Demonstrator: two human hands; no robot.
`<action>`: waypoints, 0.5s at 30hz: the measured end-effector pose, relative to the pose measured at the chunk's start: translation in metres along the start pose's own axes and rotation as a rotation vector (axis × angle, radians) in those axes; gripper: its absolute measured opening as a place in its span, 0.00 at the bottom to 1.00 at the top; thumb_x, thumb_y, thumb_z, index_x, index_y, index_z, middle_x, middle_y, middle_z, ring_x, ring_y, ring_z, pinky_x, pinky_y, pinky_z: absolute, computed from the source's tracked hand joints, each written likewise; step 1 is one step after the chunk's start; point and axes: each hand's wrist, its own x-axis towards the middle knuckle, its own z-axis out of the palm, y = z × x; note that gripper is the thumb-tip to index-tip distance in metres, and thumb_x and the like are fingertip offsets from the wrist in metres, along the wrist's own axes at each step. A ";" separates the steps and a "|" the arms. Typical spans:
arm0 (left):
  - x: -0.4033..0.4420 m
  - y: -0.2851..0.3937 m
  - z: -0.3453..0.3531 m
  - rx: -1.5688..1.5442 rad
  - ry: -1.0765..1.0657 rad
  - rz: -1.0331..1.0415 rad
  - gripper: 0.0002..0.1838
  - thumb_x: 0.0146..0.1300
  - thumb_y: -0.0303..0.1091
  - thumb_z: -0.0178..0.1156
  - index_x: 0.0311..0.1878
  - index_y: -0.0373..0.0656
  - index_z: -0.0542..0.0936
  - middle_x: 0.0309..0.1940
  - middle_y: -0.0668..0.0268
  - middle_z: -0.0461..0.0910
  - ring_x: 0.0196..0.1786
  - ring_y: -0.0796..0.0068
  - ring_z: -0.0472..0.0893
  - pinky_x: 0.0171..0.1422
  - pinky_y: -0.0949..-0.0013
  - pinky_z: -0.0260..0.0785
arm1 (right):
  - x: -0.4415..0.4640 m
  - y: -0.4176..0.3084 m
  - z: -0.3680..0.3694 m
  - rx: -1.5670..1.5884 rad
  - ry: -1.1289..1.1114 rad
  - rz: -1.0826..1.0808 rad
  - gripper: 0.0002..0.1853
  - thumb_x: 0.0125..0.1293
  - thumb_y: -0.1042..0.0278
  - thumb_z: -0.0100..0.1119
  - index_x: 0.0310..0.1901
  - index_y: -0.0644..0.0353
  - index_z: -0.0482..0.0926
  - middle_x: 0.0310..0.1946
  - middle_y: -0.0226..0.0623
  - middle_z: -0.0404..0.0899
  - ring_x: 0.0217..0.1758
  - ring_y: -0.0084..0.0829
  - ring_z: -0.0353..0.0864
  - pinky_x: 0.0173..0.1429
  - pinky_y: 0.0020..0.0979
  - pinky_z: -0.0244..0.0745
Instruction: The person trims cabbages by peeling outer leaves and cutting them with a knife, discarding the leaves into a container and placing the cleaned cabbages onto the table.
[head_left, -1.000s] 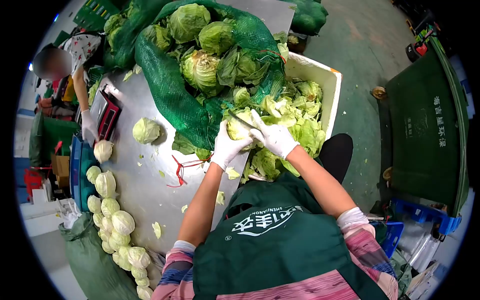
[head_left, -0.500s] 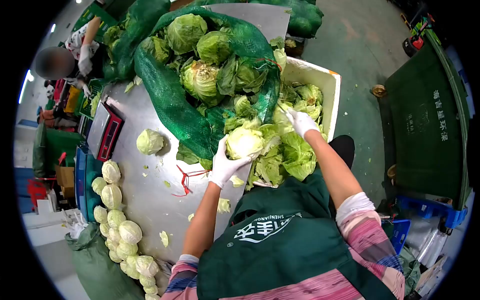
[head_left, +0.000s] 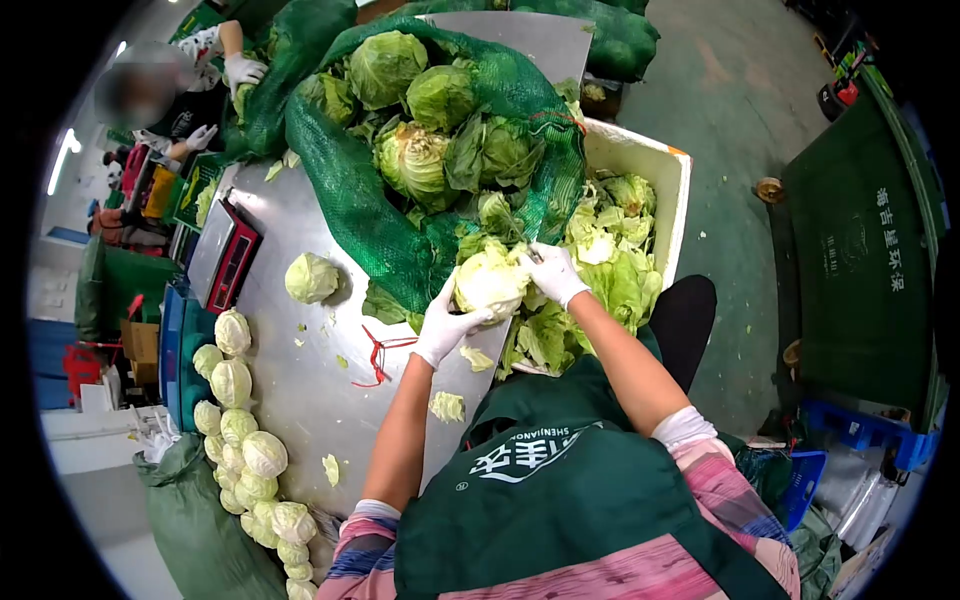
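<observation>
A pale, partly stripped cabbage [head_left: 489, 281] is held over the table's right side by my left hand [head_left: 447, 325], white-gloved and curled round its lower left. My right hand [head_left: 553, 274], gloved too, has its fingers closed at the cabbage's right edge; whether they grip a leaf or the head itself is hard to make out. Just beyond, an opened green mesh bag [head_left: 350, 220] holds several leafy cabbages. Below my right hand, loose leaves [head_left: 600, 260] fill a white foam box [head_left: 672, 215]. A single trimmed cabbage [head_left: 311, 278] sits on the metal table [head_left: 320, 400].
Several pale cabbages [head_left: 264, 454] line the table's left edge, near a red scale [head_left: 232, 258]. A red tie [head_left: 377, 355] and leaf scraps lie on the tabletop. Across at upper left, a co-worker's gloved hand [head_left: 243, 70] touches greens. A large green bin [head_left: 855, 240] stands right.
My right hand has come from over the foam box back to the cabbage's right edge. My left hand still holds the cabbage. The co-worker's hand has moved to the greens.
</observation>
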 end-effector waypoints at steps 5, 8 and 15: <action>-0.022 -0.015 -0.010 -0.237 0.101 -0.168 0.46 0.60 0.32 0.67 0.76 0.49 0.49 0.60 0.57 0.72 0.50 0.68 0.79 0.38 0.68 0.81 | -0.025 0.001 0.014 0.426 0.080 0.236 0.28 0.60 0.39 0.59 0.42 0.62 0.82 0.27 0.39 0.82 0.30 0.34 0.80 0.40 0.36 0.75; -0.032 -0.005 -0.004 -0.412 0.154 -0.269 0.48 0.62 0.34 0.65 0.77 0.53 0.43 0.61 0.54 0.70 0.53 0.64 0.78 0.39 0.63 0.82 | -0.044 -0.053 0.002 0.018 -0.009 0.063 0.44 0.55 0.29 0.57 0.63 0.58 0.72 0.46 0.48 0.80 0.48 0.43 0.80 0.52 0.37 0.74; -0.018 0.000 0.019 -0.166 0.277 -0.118 0.51 0.59 0.29 0.66 0.77 0.57 0.42 0.58 0.55 0.72 0.43 0.67 0.82 0.31 0.68 0.80 | -0.020 -0.072 0.026 -0.268 -0.044 0.174 0.40 0.53 0.27 0.54 0.53 0.59 0.77 0.52 0.51 0.77 0.51 0.50 0.79 0.54 0.42 0.74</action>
